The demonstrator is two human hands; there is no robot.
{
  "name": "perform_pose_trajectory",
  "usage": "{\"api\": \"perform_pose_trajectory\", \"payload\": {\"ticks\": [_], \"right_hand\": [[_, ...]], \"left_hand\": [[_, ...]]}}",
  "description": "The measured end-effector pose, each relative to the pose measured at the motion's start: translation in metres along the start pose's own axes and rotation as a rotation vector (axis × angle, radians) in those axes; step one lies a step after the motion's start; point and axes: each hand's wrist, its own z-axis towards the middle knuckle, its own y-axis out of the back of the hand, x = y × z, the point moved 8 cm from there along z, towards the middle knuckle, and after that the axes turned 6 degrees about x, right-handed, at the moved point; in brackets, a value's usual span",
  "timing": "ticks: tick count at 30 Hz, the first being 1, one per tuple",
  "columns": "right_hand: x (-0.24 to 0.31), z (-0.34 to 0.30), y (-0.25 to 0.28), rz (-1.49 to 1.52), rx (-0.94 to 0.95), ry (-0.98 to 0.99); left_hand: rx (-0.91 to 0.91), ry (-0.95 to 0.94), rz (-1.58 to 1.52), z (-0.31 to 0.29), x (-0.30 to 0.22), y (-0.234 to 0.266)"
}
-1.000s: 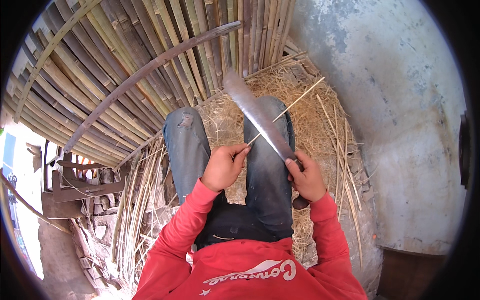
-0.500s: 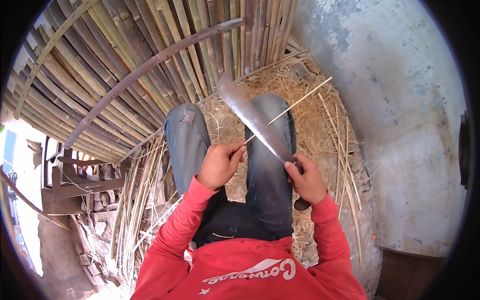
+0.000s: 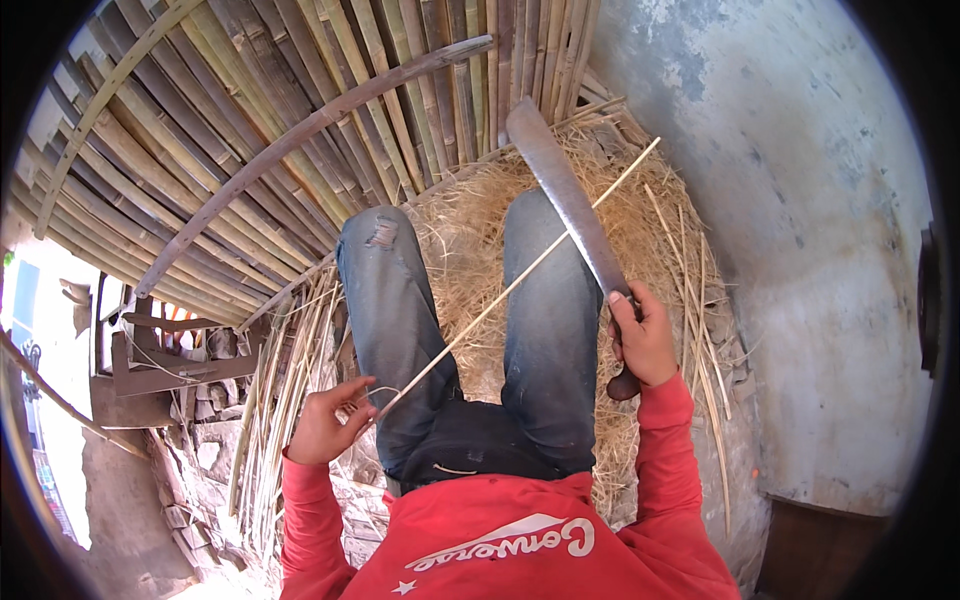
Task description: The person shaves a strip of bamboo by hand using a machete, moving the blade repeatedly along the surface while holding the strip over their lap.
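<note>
In my right hand (image 3: 645,335) is a machete (image 3: 570,195), gripped by its dark handle with the broad blade pointing up and away to the left. A thin pale bamboo strip (image 3: 480,318) slants across my knees. My left hand (image 3: 332,418) pinches its near end beside my left thigh, and a fine curled shaving shows at the fingers. Farther along, the strip meets the blade's edge; whether it touches or only crosses it I cannot tell.
Pale shavings (image 3: 470,250) cover the floor around my legs. Long thin strips lie in a bundle (image 3: 285,400) on the left and a few (image 3: 700,310) on the right. A bamboo slat panel (image 3: 290,120) stands ahead, a grey wall (image 3: 810,250) at right.
My left hand has drawn back down and left with the strip's near end, leaving a longer stretch between hand and blade. The machete has shifted right and slightly away.
</note>
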Motion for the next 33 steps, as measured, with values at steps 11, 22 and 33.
{"api": "perform_pose_trajectory", "payload": {"ticks": [11,22,33], "right_hand": [[-0.007,0.012,0.037,0.003,-0.151,0.039],[-0.002,-0.006,0.022,0.027,-0.116,0.046],[0.006,-0.002,0.022,-0.300,-0.158,0.215]], "left_hand": [[0.225,0.145,-0.630,-0.038,0.039,-0.028],[0.229,0.192,-0.348,-0.036,0.016,-0.039],[-0.050,-0.009,-0.139,0.024,-0.013,-0.048]]}}
